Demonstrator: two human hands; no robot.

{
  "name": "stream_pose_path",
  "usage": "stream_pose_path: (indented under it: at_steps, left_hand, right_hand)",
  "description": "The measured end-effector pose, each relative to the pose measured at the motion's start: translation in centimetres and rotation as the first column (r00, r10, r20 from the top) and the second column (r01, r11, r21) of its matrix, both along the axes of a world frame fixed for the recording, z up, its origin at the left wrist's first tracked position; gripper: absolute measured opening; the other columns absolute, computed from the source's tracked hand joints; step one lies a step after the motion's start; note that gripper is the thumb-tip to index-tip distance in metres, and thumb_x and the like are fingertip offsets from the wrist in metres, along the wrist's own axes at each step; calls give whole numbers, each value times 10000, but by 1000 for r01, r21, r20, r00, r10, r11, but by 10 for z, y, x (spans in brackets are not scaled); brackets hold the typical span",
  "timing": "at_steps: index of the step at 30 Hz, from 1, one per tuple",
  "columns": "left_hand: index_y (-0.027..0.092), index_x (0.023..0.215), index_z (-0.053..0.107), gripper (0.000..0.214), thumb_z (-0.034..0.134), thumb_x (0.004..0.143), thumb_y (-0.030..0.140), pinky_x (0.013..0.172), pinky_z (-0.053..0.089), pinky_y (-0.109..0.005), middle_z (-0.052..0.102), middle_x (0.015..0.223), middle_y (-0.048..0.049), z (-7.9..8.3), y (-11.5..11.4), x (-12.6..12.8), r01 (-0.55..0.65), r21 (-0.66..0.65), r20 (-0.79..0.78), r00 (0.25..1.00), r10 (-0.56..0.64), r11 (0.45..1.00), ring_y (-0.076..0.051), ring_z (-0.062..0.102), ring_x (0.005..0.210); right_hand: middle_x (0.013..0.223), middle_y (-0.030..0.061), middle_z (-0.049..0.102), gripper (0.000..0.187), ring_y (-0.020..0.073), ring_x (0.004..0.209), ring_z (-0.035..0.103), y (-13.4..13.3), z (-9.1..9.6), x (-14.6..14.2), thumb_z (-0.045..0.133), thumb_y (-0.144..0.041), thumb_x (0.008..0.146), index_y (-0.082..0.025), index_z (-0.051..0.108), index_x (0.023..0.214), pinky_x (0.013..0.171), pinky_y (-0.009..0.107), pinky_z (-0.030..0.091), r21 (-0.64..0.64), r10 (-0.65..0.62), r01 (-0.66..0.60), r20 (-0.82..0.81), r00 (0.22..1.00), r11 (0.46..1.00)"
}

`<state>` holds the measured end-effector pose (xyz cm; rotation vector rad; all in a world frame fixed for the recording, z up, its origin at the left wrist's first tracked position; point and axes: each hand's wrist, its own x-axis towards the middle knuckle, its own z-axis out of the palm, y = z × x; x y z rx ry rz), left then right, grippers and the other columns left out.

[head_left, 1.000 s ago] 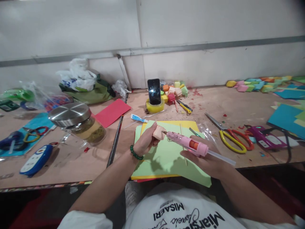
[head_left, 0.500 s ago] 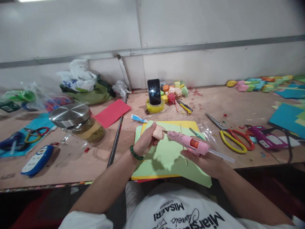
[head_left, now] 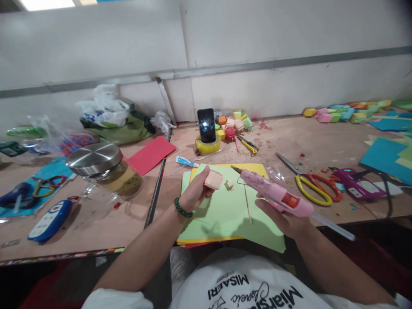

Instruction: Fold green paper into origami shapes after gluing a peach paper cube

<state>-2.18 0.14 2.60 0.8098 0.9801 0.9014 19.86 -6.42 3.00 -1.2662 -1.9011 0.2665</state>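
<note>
Left hand (head_left: 197,189): fingers pinching peach paper box (head_left: 213,180) above green sheet (head_left: 219,221). Right hand (head_left: 285,218): fingers wrapped round pink glue gun (head_left: 273,190), nozzle clear of box. Small peach piece (head_left: 229,185) between box and gun. Scissors (head_left: 313,191) right of sheet, phone (head_left: 206,125) beyond.
</note>
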Motion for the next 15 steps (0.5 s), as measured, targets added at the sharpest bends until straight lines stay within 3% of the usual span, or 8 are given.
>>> stream_pose_path:
  at_steps: [3, 6, 9, 12, 15]
  left_hand:
    - [131, 739, 626, 535, 551, 846, 651, 357, 216, -170, 443, 487, 43, -1, 0, 1, -28, 26, -15, 1000, 28, 999, -49, 337, 370]
    - [135, 790, 650, 498, 577, 842, 625, 380, 276, -176, 454, 512, 39, -1, 1, 1, -104, 154, -57, 992, 114, 982, -64, 365, 410]
    - [161, 908, 663, 382, 631, 840, 535, 437, 361, -177, 550, 659, 13, -2, 3, -3, -229, 320, -99, 957, 273, 919, -83, 452, 512]
    - [196, 968, 648, 345, 658, 823, 510, 499, 417, -186, 614, 819, -13, -5, 6, -7, -343, 412, -83, 909, 410, 844, -105, 527, 632]
    - [216, 959, 642, 375, 638, 815, 563, 515, 418, -198, 614, 838, -16, -7, 8, -10, -409, 440, 6, 891, 453, 799, -116, 536, 660]
  right_hand:
    - [683, 65, 632, 222, 272, 732, 633, -6, 0, 5, 584, -462, 853, -279, 629, 736, 670, 430, 533, 142, -65, 60, 32, 997, 988]
    - [723, 76, 627, 164, 283, 730, 615, -9, -6, 18, 639, -440, 812, -277, 636, 787, 685, 449, 508, 302, -156, 150, -6, 988, 941]
    - [802, 101, 630, 156, 296, 769, 615, -3, -12, 38, 654, -404, 801, -258, 640, 854, 701, 452, 496, 431, -246, 239, -42, 968, 870]
    - [824, 132, 627, 218, 310, 825, 622, 18, -12, 56, 574, -438, 847, -230, 634, 818, 723, 441, 493, 368, -452, 426, -16, 892, 827]
    - [862, 169, 653, 397, 311, 826, 646, 47, -11, 71, 469, -524, 894, -183, 656, 813, 691, 396, 476, 139, -620, 604, 186, 762, 785]
